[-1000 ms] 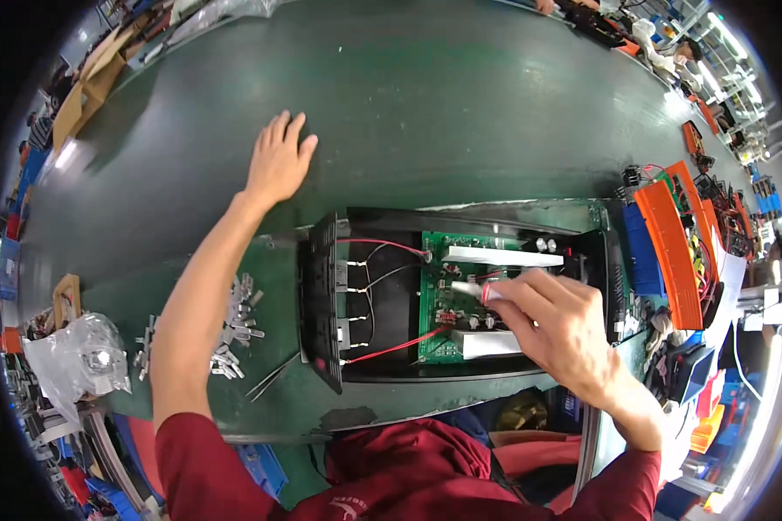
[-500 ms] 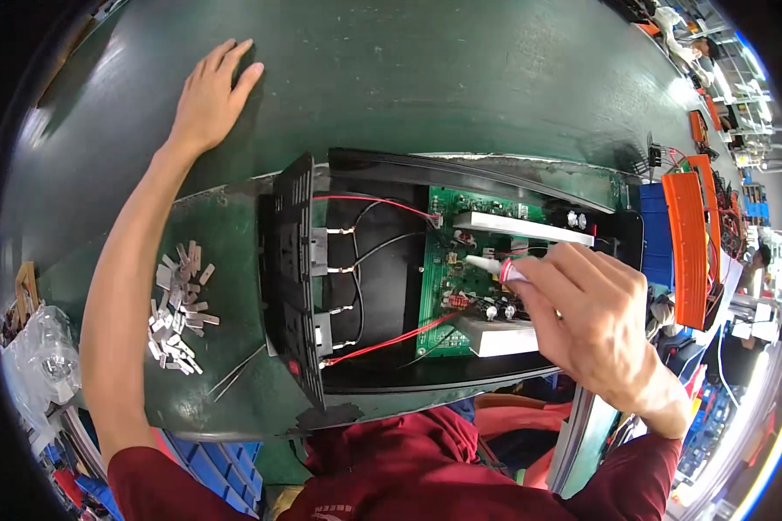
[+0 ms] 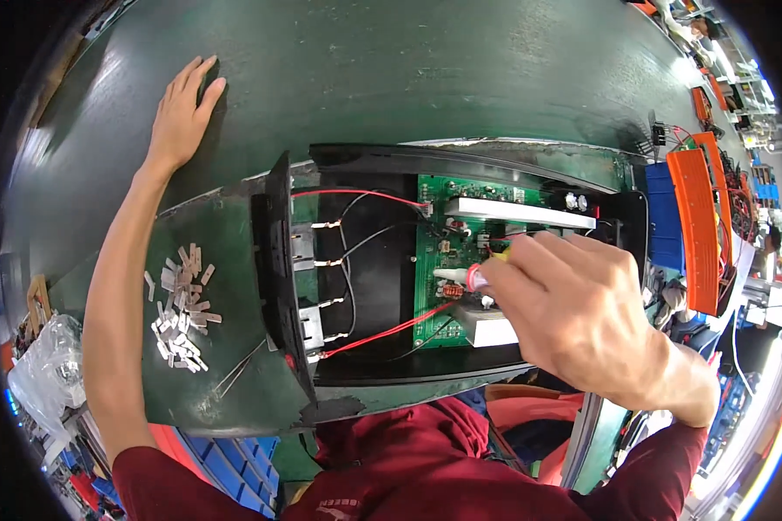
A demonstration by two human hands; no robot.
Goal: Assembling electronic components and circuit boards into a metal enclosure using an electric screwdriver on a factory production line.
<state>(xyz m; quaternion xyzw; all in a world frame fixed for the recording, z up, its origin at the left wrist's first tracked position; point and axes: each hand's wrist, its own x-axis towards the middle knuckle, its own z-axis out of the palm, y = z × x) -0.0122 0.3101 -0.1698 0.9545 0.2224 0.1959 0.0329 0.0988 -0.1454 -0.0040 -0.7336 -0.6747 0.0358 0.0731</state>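
My right hand (image 3: 582,317) grips a small glue tube (image 3: 476,277) with a white nozzle, its tip over the left part of a green circuit board (image 3: 434,252). Whether the tip touches the board I cannot tell. The board sits in a long black metal case (image 3: 369,300), with silvery heat sinks (image 3: 513,211) on it. A black end panel (image 3: 280,278) with sockets stands at the case's left end, joined by red wires (image 3: 391,332) and black ones. Fingers stretched out, my left hand (image 3: 182,117) lies on the green table beyond the case, holding nothing.
Several small metal pieces (image 3: 181,317) lie heaped left of the case, with tweezers (image 3: 239,369) nearer me. To the right stand a blue bin (image 3: 665,217) and an orange bin (image 3: 695,230). A clear plastic bag (image 3: 50,369) is at the far left.
My right hand has shifted the tube's tip left and slightly nearer to me over the board. My left hand has slid left and a little nearer along the table.
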